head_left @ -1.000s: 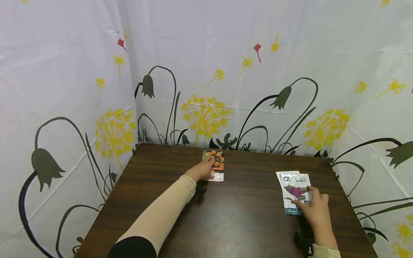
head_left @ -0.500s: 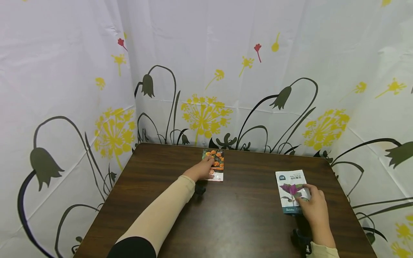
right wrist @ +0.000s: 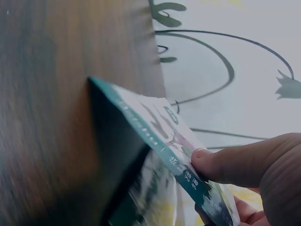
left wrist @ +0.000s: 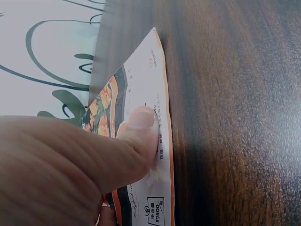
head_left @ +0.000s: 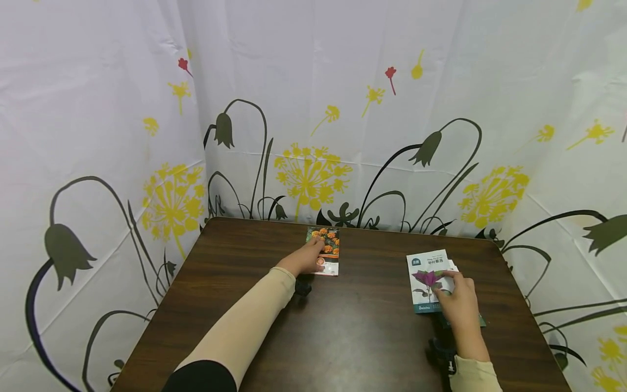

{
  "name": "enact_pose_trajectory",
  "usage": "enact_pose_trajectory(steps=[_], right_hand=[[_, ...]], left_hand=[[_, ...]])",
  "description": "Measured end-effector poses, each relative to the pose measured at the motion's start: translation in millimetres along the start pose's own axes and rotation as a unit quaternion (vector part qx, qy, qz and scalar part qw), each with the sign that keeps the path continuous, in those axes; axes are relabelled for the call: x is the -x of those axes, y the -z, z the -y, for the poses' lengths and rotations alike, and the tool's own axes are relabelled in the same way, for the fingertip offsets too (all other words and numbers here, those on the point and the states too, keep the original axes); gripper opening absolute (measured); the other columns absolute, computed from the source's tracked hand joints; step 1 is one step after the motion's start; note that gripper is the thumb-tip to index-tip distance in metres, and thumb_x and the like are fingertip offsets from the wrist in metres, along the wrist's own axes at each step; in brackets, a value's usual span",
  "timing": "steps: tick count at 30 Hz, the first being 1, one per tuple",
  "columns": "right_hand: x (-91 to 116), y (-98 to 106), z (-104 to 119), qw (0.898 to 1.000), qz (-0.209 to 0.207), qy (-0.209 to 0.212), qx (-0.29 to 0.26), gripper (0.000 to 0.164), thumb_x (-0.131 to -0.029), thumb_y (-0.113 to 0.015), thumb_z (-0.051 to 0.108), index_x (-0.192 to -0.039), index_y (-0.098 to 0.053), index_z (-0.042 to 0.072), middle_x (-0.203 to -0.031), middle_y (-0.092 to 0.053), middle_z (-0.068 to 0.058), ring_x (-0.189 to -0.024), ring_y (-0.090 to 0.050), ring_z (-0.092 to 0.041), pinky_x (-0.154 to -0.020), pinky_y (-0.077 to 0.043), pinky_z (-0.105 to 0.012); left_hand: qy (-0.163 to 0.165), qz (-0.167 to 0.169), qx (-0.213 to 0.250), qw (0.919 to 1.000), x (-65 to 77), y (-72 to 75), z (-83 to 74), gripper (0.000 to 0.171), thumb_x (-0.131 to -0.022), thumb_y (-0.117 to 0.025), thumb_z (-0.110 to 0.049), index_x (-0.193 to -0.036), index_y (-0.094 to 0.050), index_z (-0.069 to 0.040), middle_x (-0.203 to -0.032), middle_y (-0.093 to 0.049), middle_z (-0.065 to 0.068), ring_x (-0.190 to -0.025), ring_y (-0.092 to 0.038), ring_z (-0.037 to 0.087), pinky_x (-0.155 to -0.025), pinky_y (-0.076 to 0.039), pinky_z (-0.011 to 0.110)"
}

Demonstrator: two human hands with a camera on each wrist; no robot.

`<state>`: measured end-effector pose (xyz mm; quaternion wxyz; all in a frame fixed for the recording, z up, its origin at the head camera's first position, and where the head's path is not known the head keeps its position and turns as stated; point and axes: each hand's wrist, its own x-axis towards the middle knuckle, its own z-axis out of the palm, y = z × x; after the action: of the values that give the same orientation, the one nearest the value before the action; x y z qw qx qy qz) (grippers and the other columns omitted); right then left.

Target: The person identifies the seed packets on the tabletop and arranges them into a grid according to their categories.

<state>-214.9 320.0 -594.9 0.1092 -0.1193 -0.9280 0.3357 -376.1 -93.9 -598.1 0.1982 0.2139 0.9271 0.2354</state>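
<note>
My left hand point(head_left: 307, 257) holds a seed packet point(head_left: 333, 237) with orange marigold flowers, near the table's back edge. In the left wrist view its thumb point(left wrist: 141, 125) lies across the white lower part of the packet, and the packet bows slightly. On the right side, my right hand point(head_left: 460, 302) pinches a white seed packet point(head_left: 416, 272) with a purple flower and a teal bottom band. The right wrist view shows this packet point(right wrist: 155, 127) tilted, one edge raised over the table. Beneath it lies another packet point(right wrist: 157, 183) with teal and yellow parts, largely covered.
The dark wood table point(head_left: 362, 316) carries the packets. A white curtain point(head_left: 313, 65) printed with yellow and grey-green flowers hangs behind and at both sides. A black strap device point(head_left: 443, 351) sits on the right wrist, another point(head_left: 302, 287) on the left.
The purple-flower packet in my right hand has shifted left and slightly back, uncovering part of the packet beneath. Earlier, a similar purple-flower packet lay on top there. My left hand has stayed in place.
</note>
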Motion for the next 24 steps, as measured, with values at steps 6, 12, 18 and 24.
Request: enact_pose_trajectory(steps=[6, 12, 18, 24], right_hand=[[-4, -19, 2, 1.000, 0.007, 0.019, 0.018, 0.044, -0.098, -0.077, 0.014, -0.138, -0.065, 0.000, -0.129, -0.051, -0.036, -0.116, -0.057, -0.053, -0.094, -0.048, -0.067], [-5, -33, 9, 0.998, 0.037, 0.031, 0.028, 0.050, -0.100, -0.079, 0.023, -0.141, -0.064, -0.001, -0.133, -0.049, -0.038, -0.125, -0.049, -0.055, -0.098, -0.045, -0.068], [-7, -43, 16, 0.996, 0.053, 0.043, 0.065, 0.064, -0.093, -0.088, 0.030, -0.144, -0.061, 0.001, -0.126, -0.050, -0.040, -0.118, -0.051, -0.055, -0.091, -0.048, -0.068], [-6, -53, 21, 0.996, 0.029, 0.051, 0.069, 0.062, -0.090, -0.090, 0.028, -0.141, -0.065, 0.002, -0.122, -0.047, -0.037, -0.114, -0.049, -0.054, -0.088, -0.048, -0.067]], left_hand=[[0.004, -0.008, -0.014, 0.9999, 10.0, 2.9, -9.2, 0.065, -0.101, -0.080, -0.019, -0.155, -0.049, 0.000, -0.181, -0.016, 0.023, -0.168, -0.025, 0.039, -0.131, -0.035, 0.052], [-0.004, -0.009, -0.008, 0.9999, 9.4, 3.2, -7.5, 0.063, -0.102, -0.080, -0.018, -0.154, -0.050, -0.001, -0.181, -0.016, 0.025, -0.168, -0.023, 0.041, -0.132, -0.035, 0.053], [0.003, -0.007, 0.004, 1.0000, 7.8, 1.5, -4.9, 0.064, -0.102, -0.079, -0.018, -0.157, -0.050, -0.003, -0.182, -0.012, 0.023, -0.169, -0.021, 0.041, -0.131, -0.035, 0.054], [0.007, -0.006, 0.008, 0.9999, 8.9, 1.0, -5.1, 0.065, -0.103, -0.078, -0.019, -0.159, -0.048, -0.003, -0.183, -0.012, 0.022, -0.169, -0.022, 0.040, -0.132, -0.034, 0.054]])
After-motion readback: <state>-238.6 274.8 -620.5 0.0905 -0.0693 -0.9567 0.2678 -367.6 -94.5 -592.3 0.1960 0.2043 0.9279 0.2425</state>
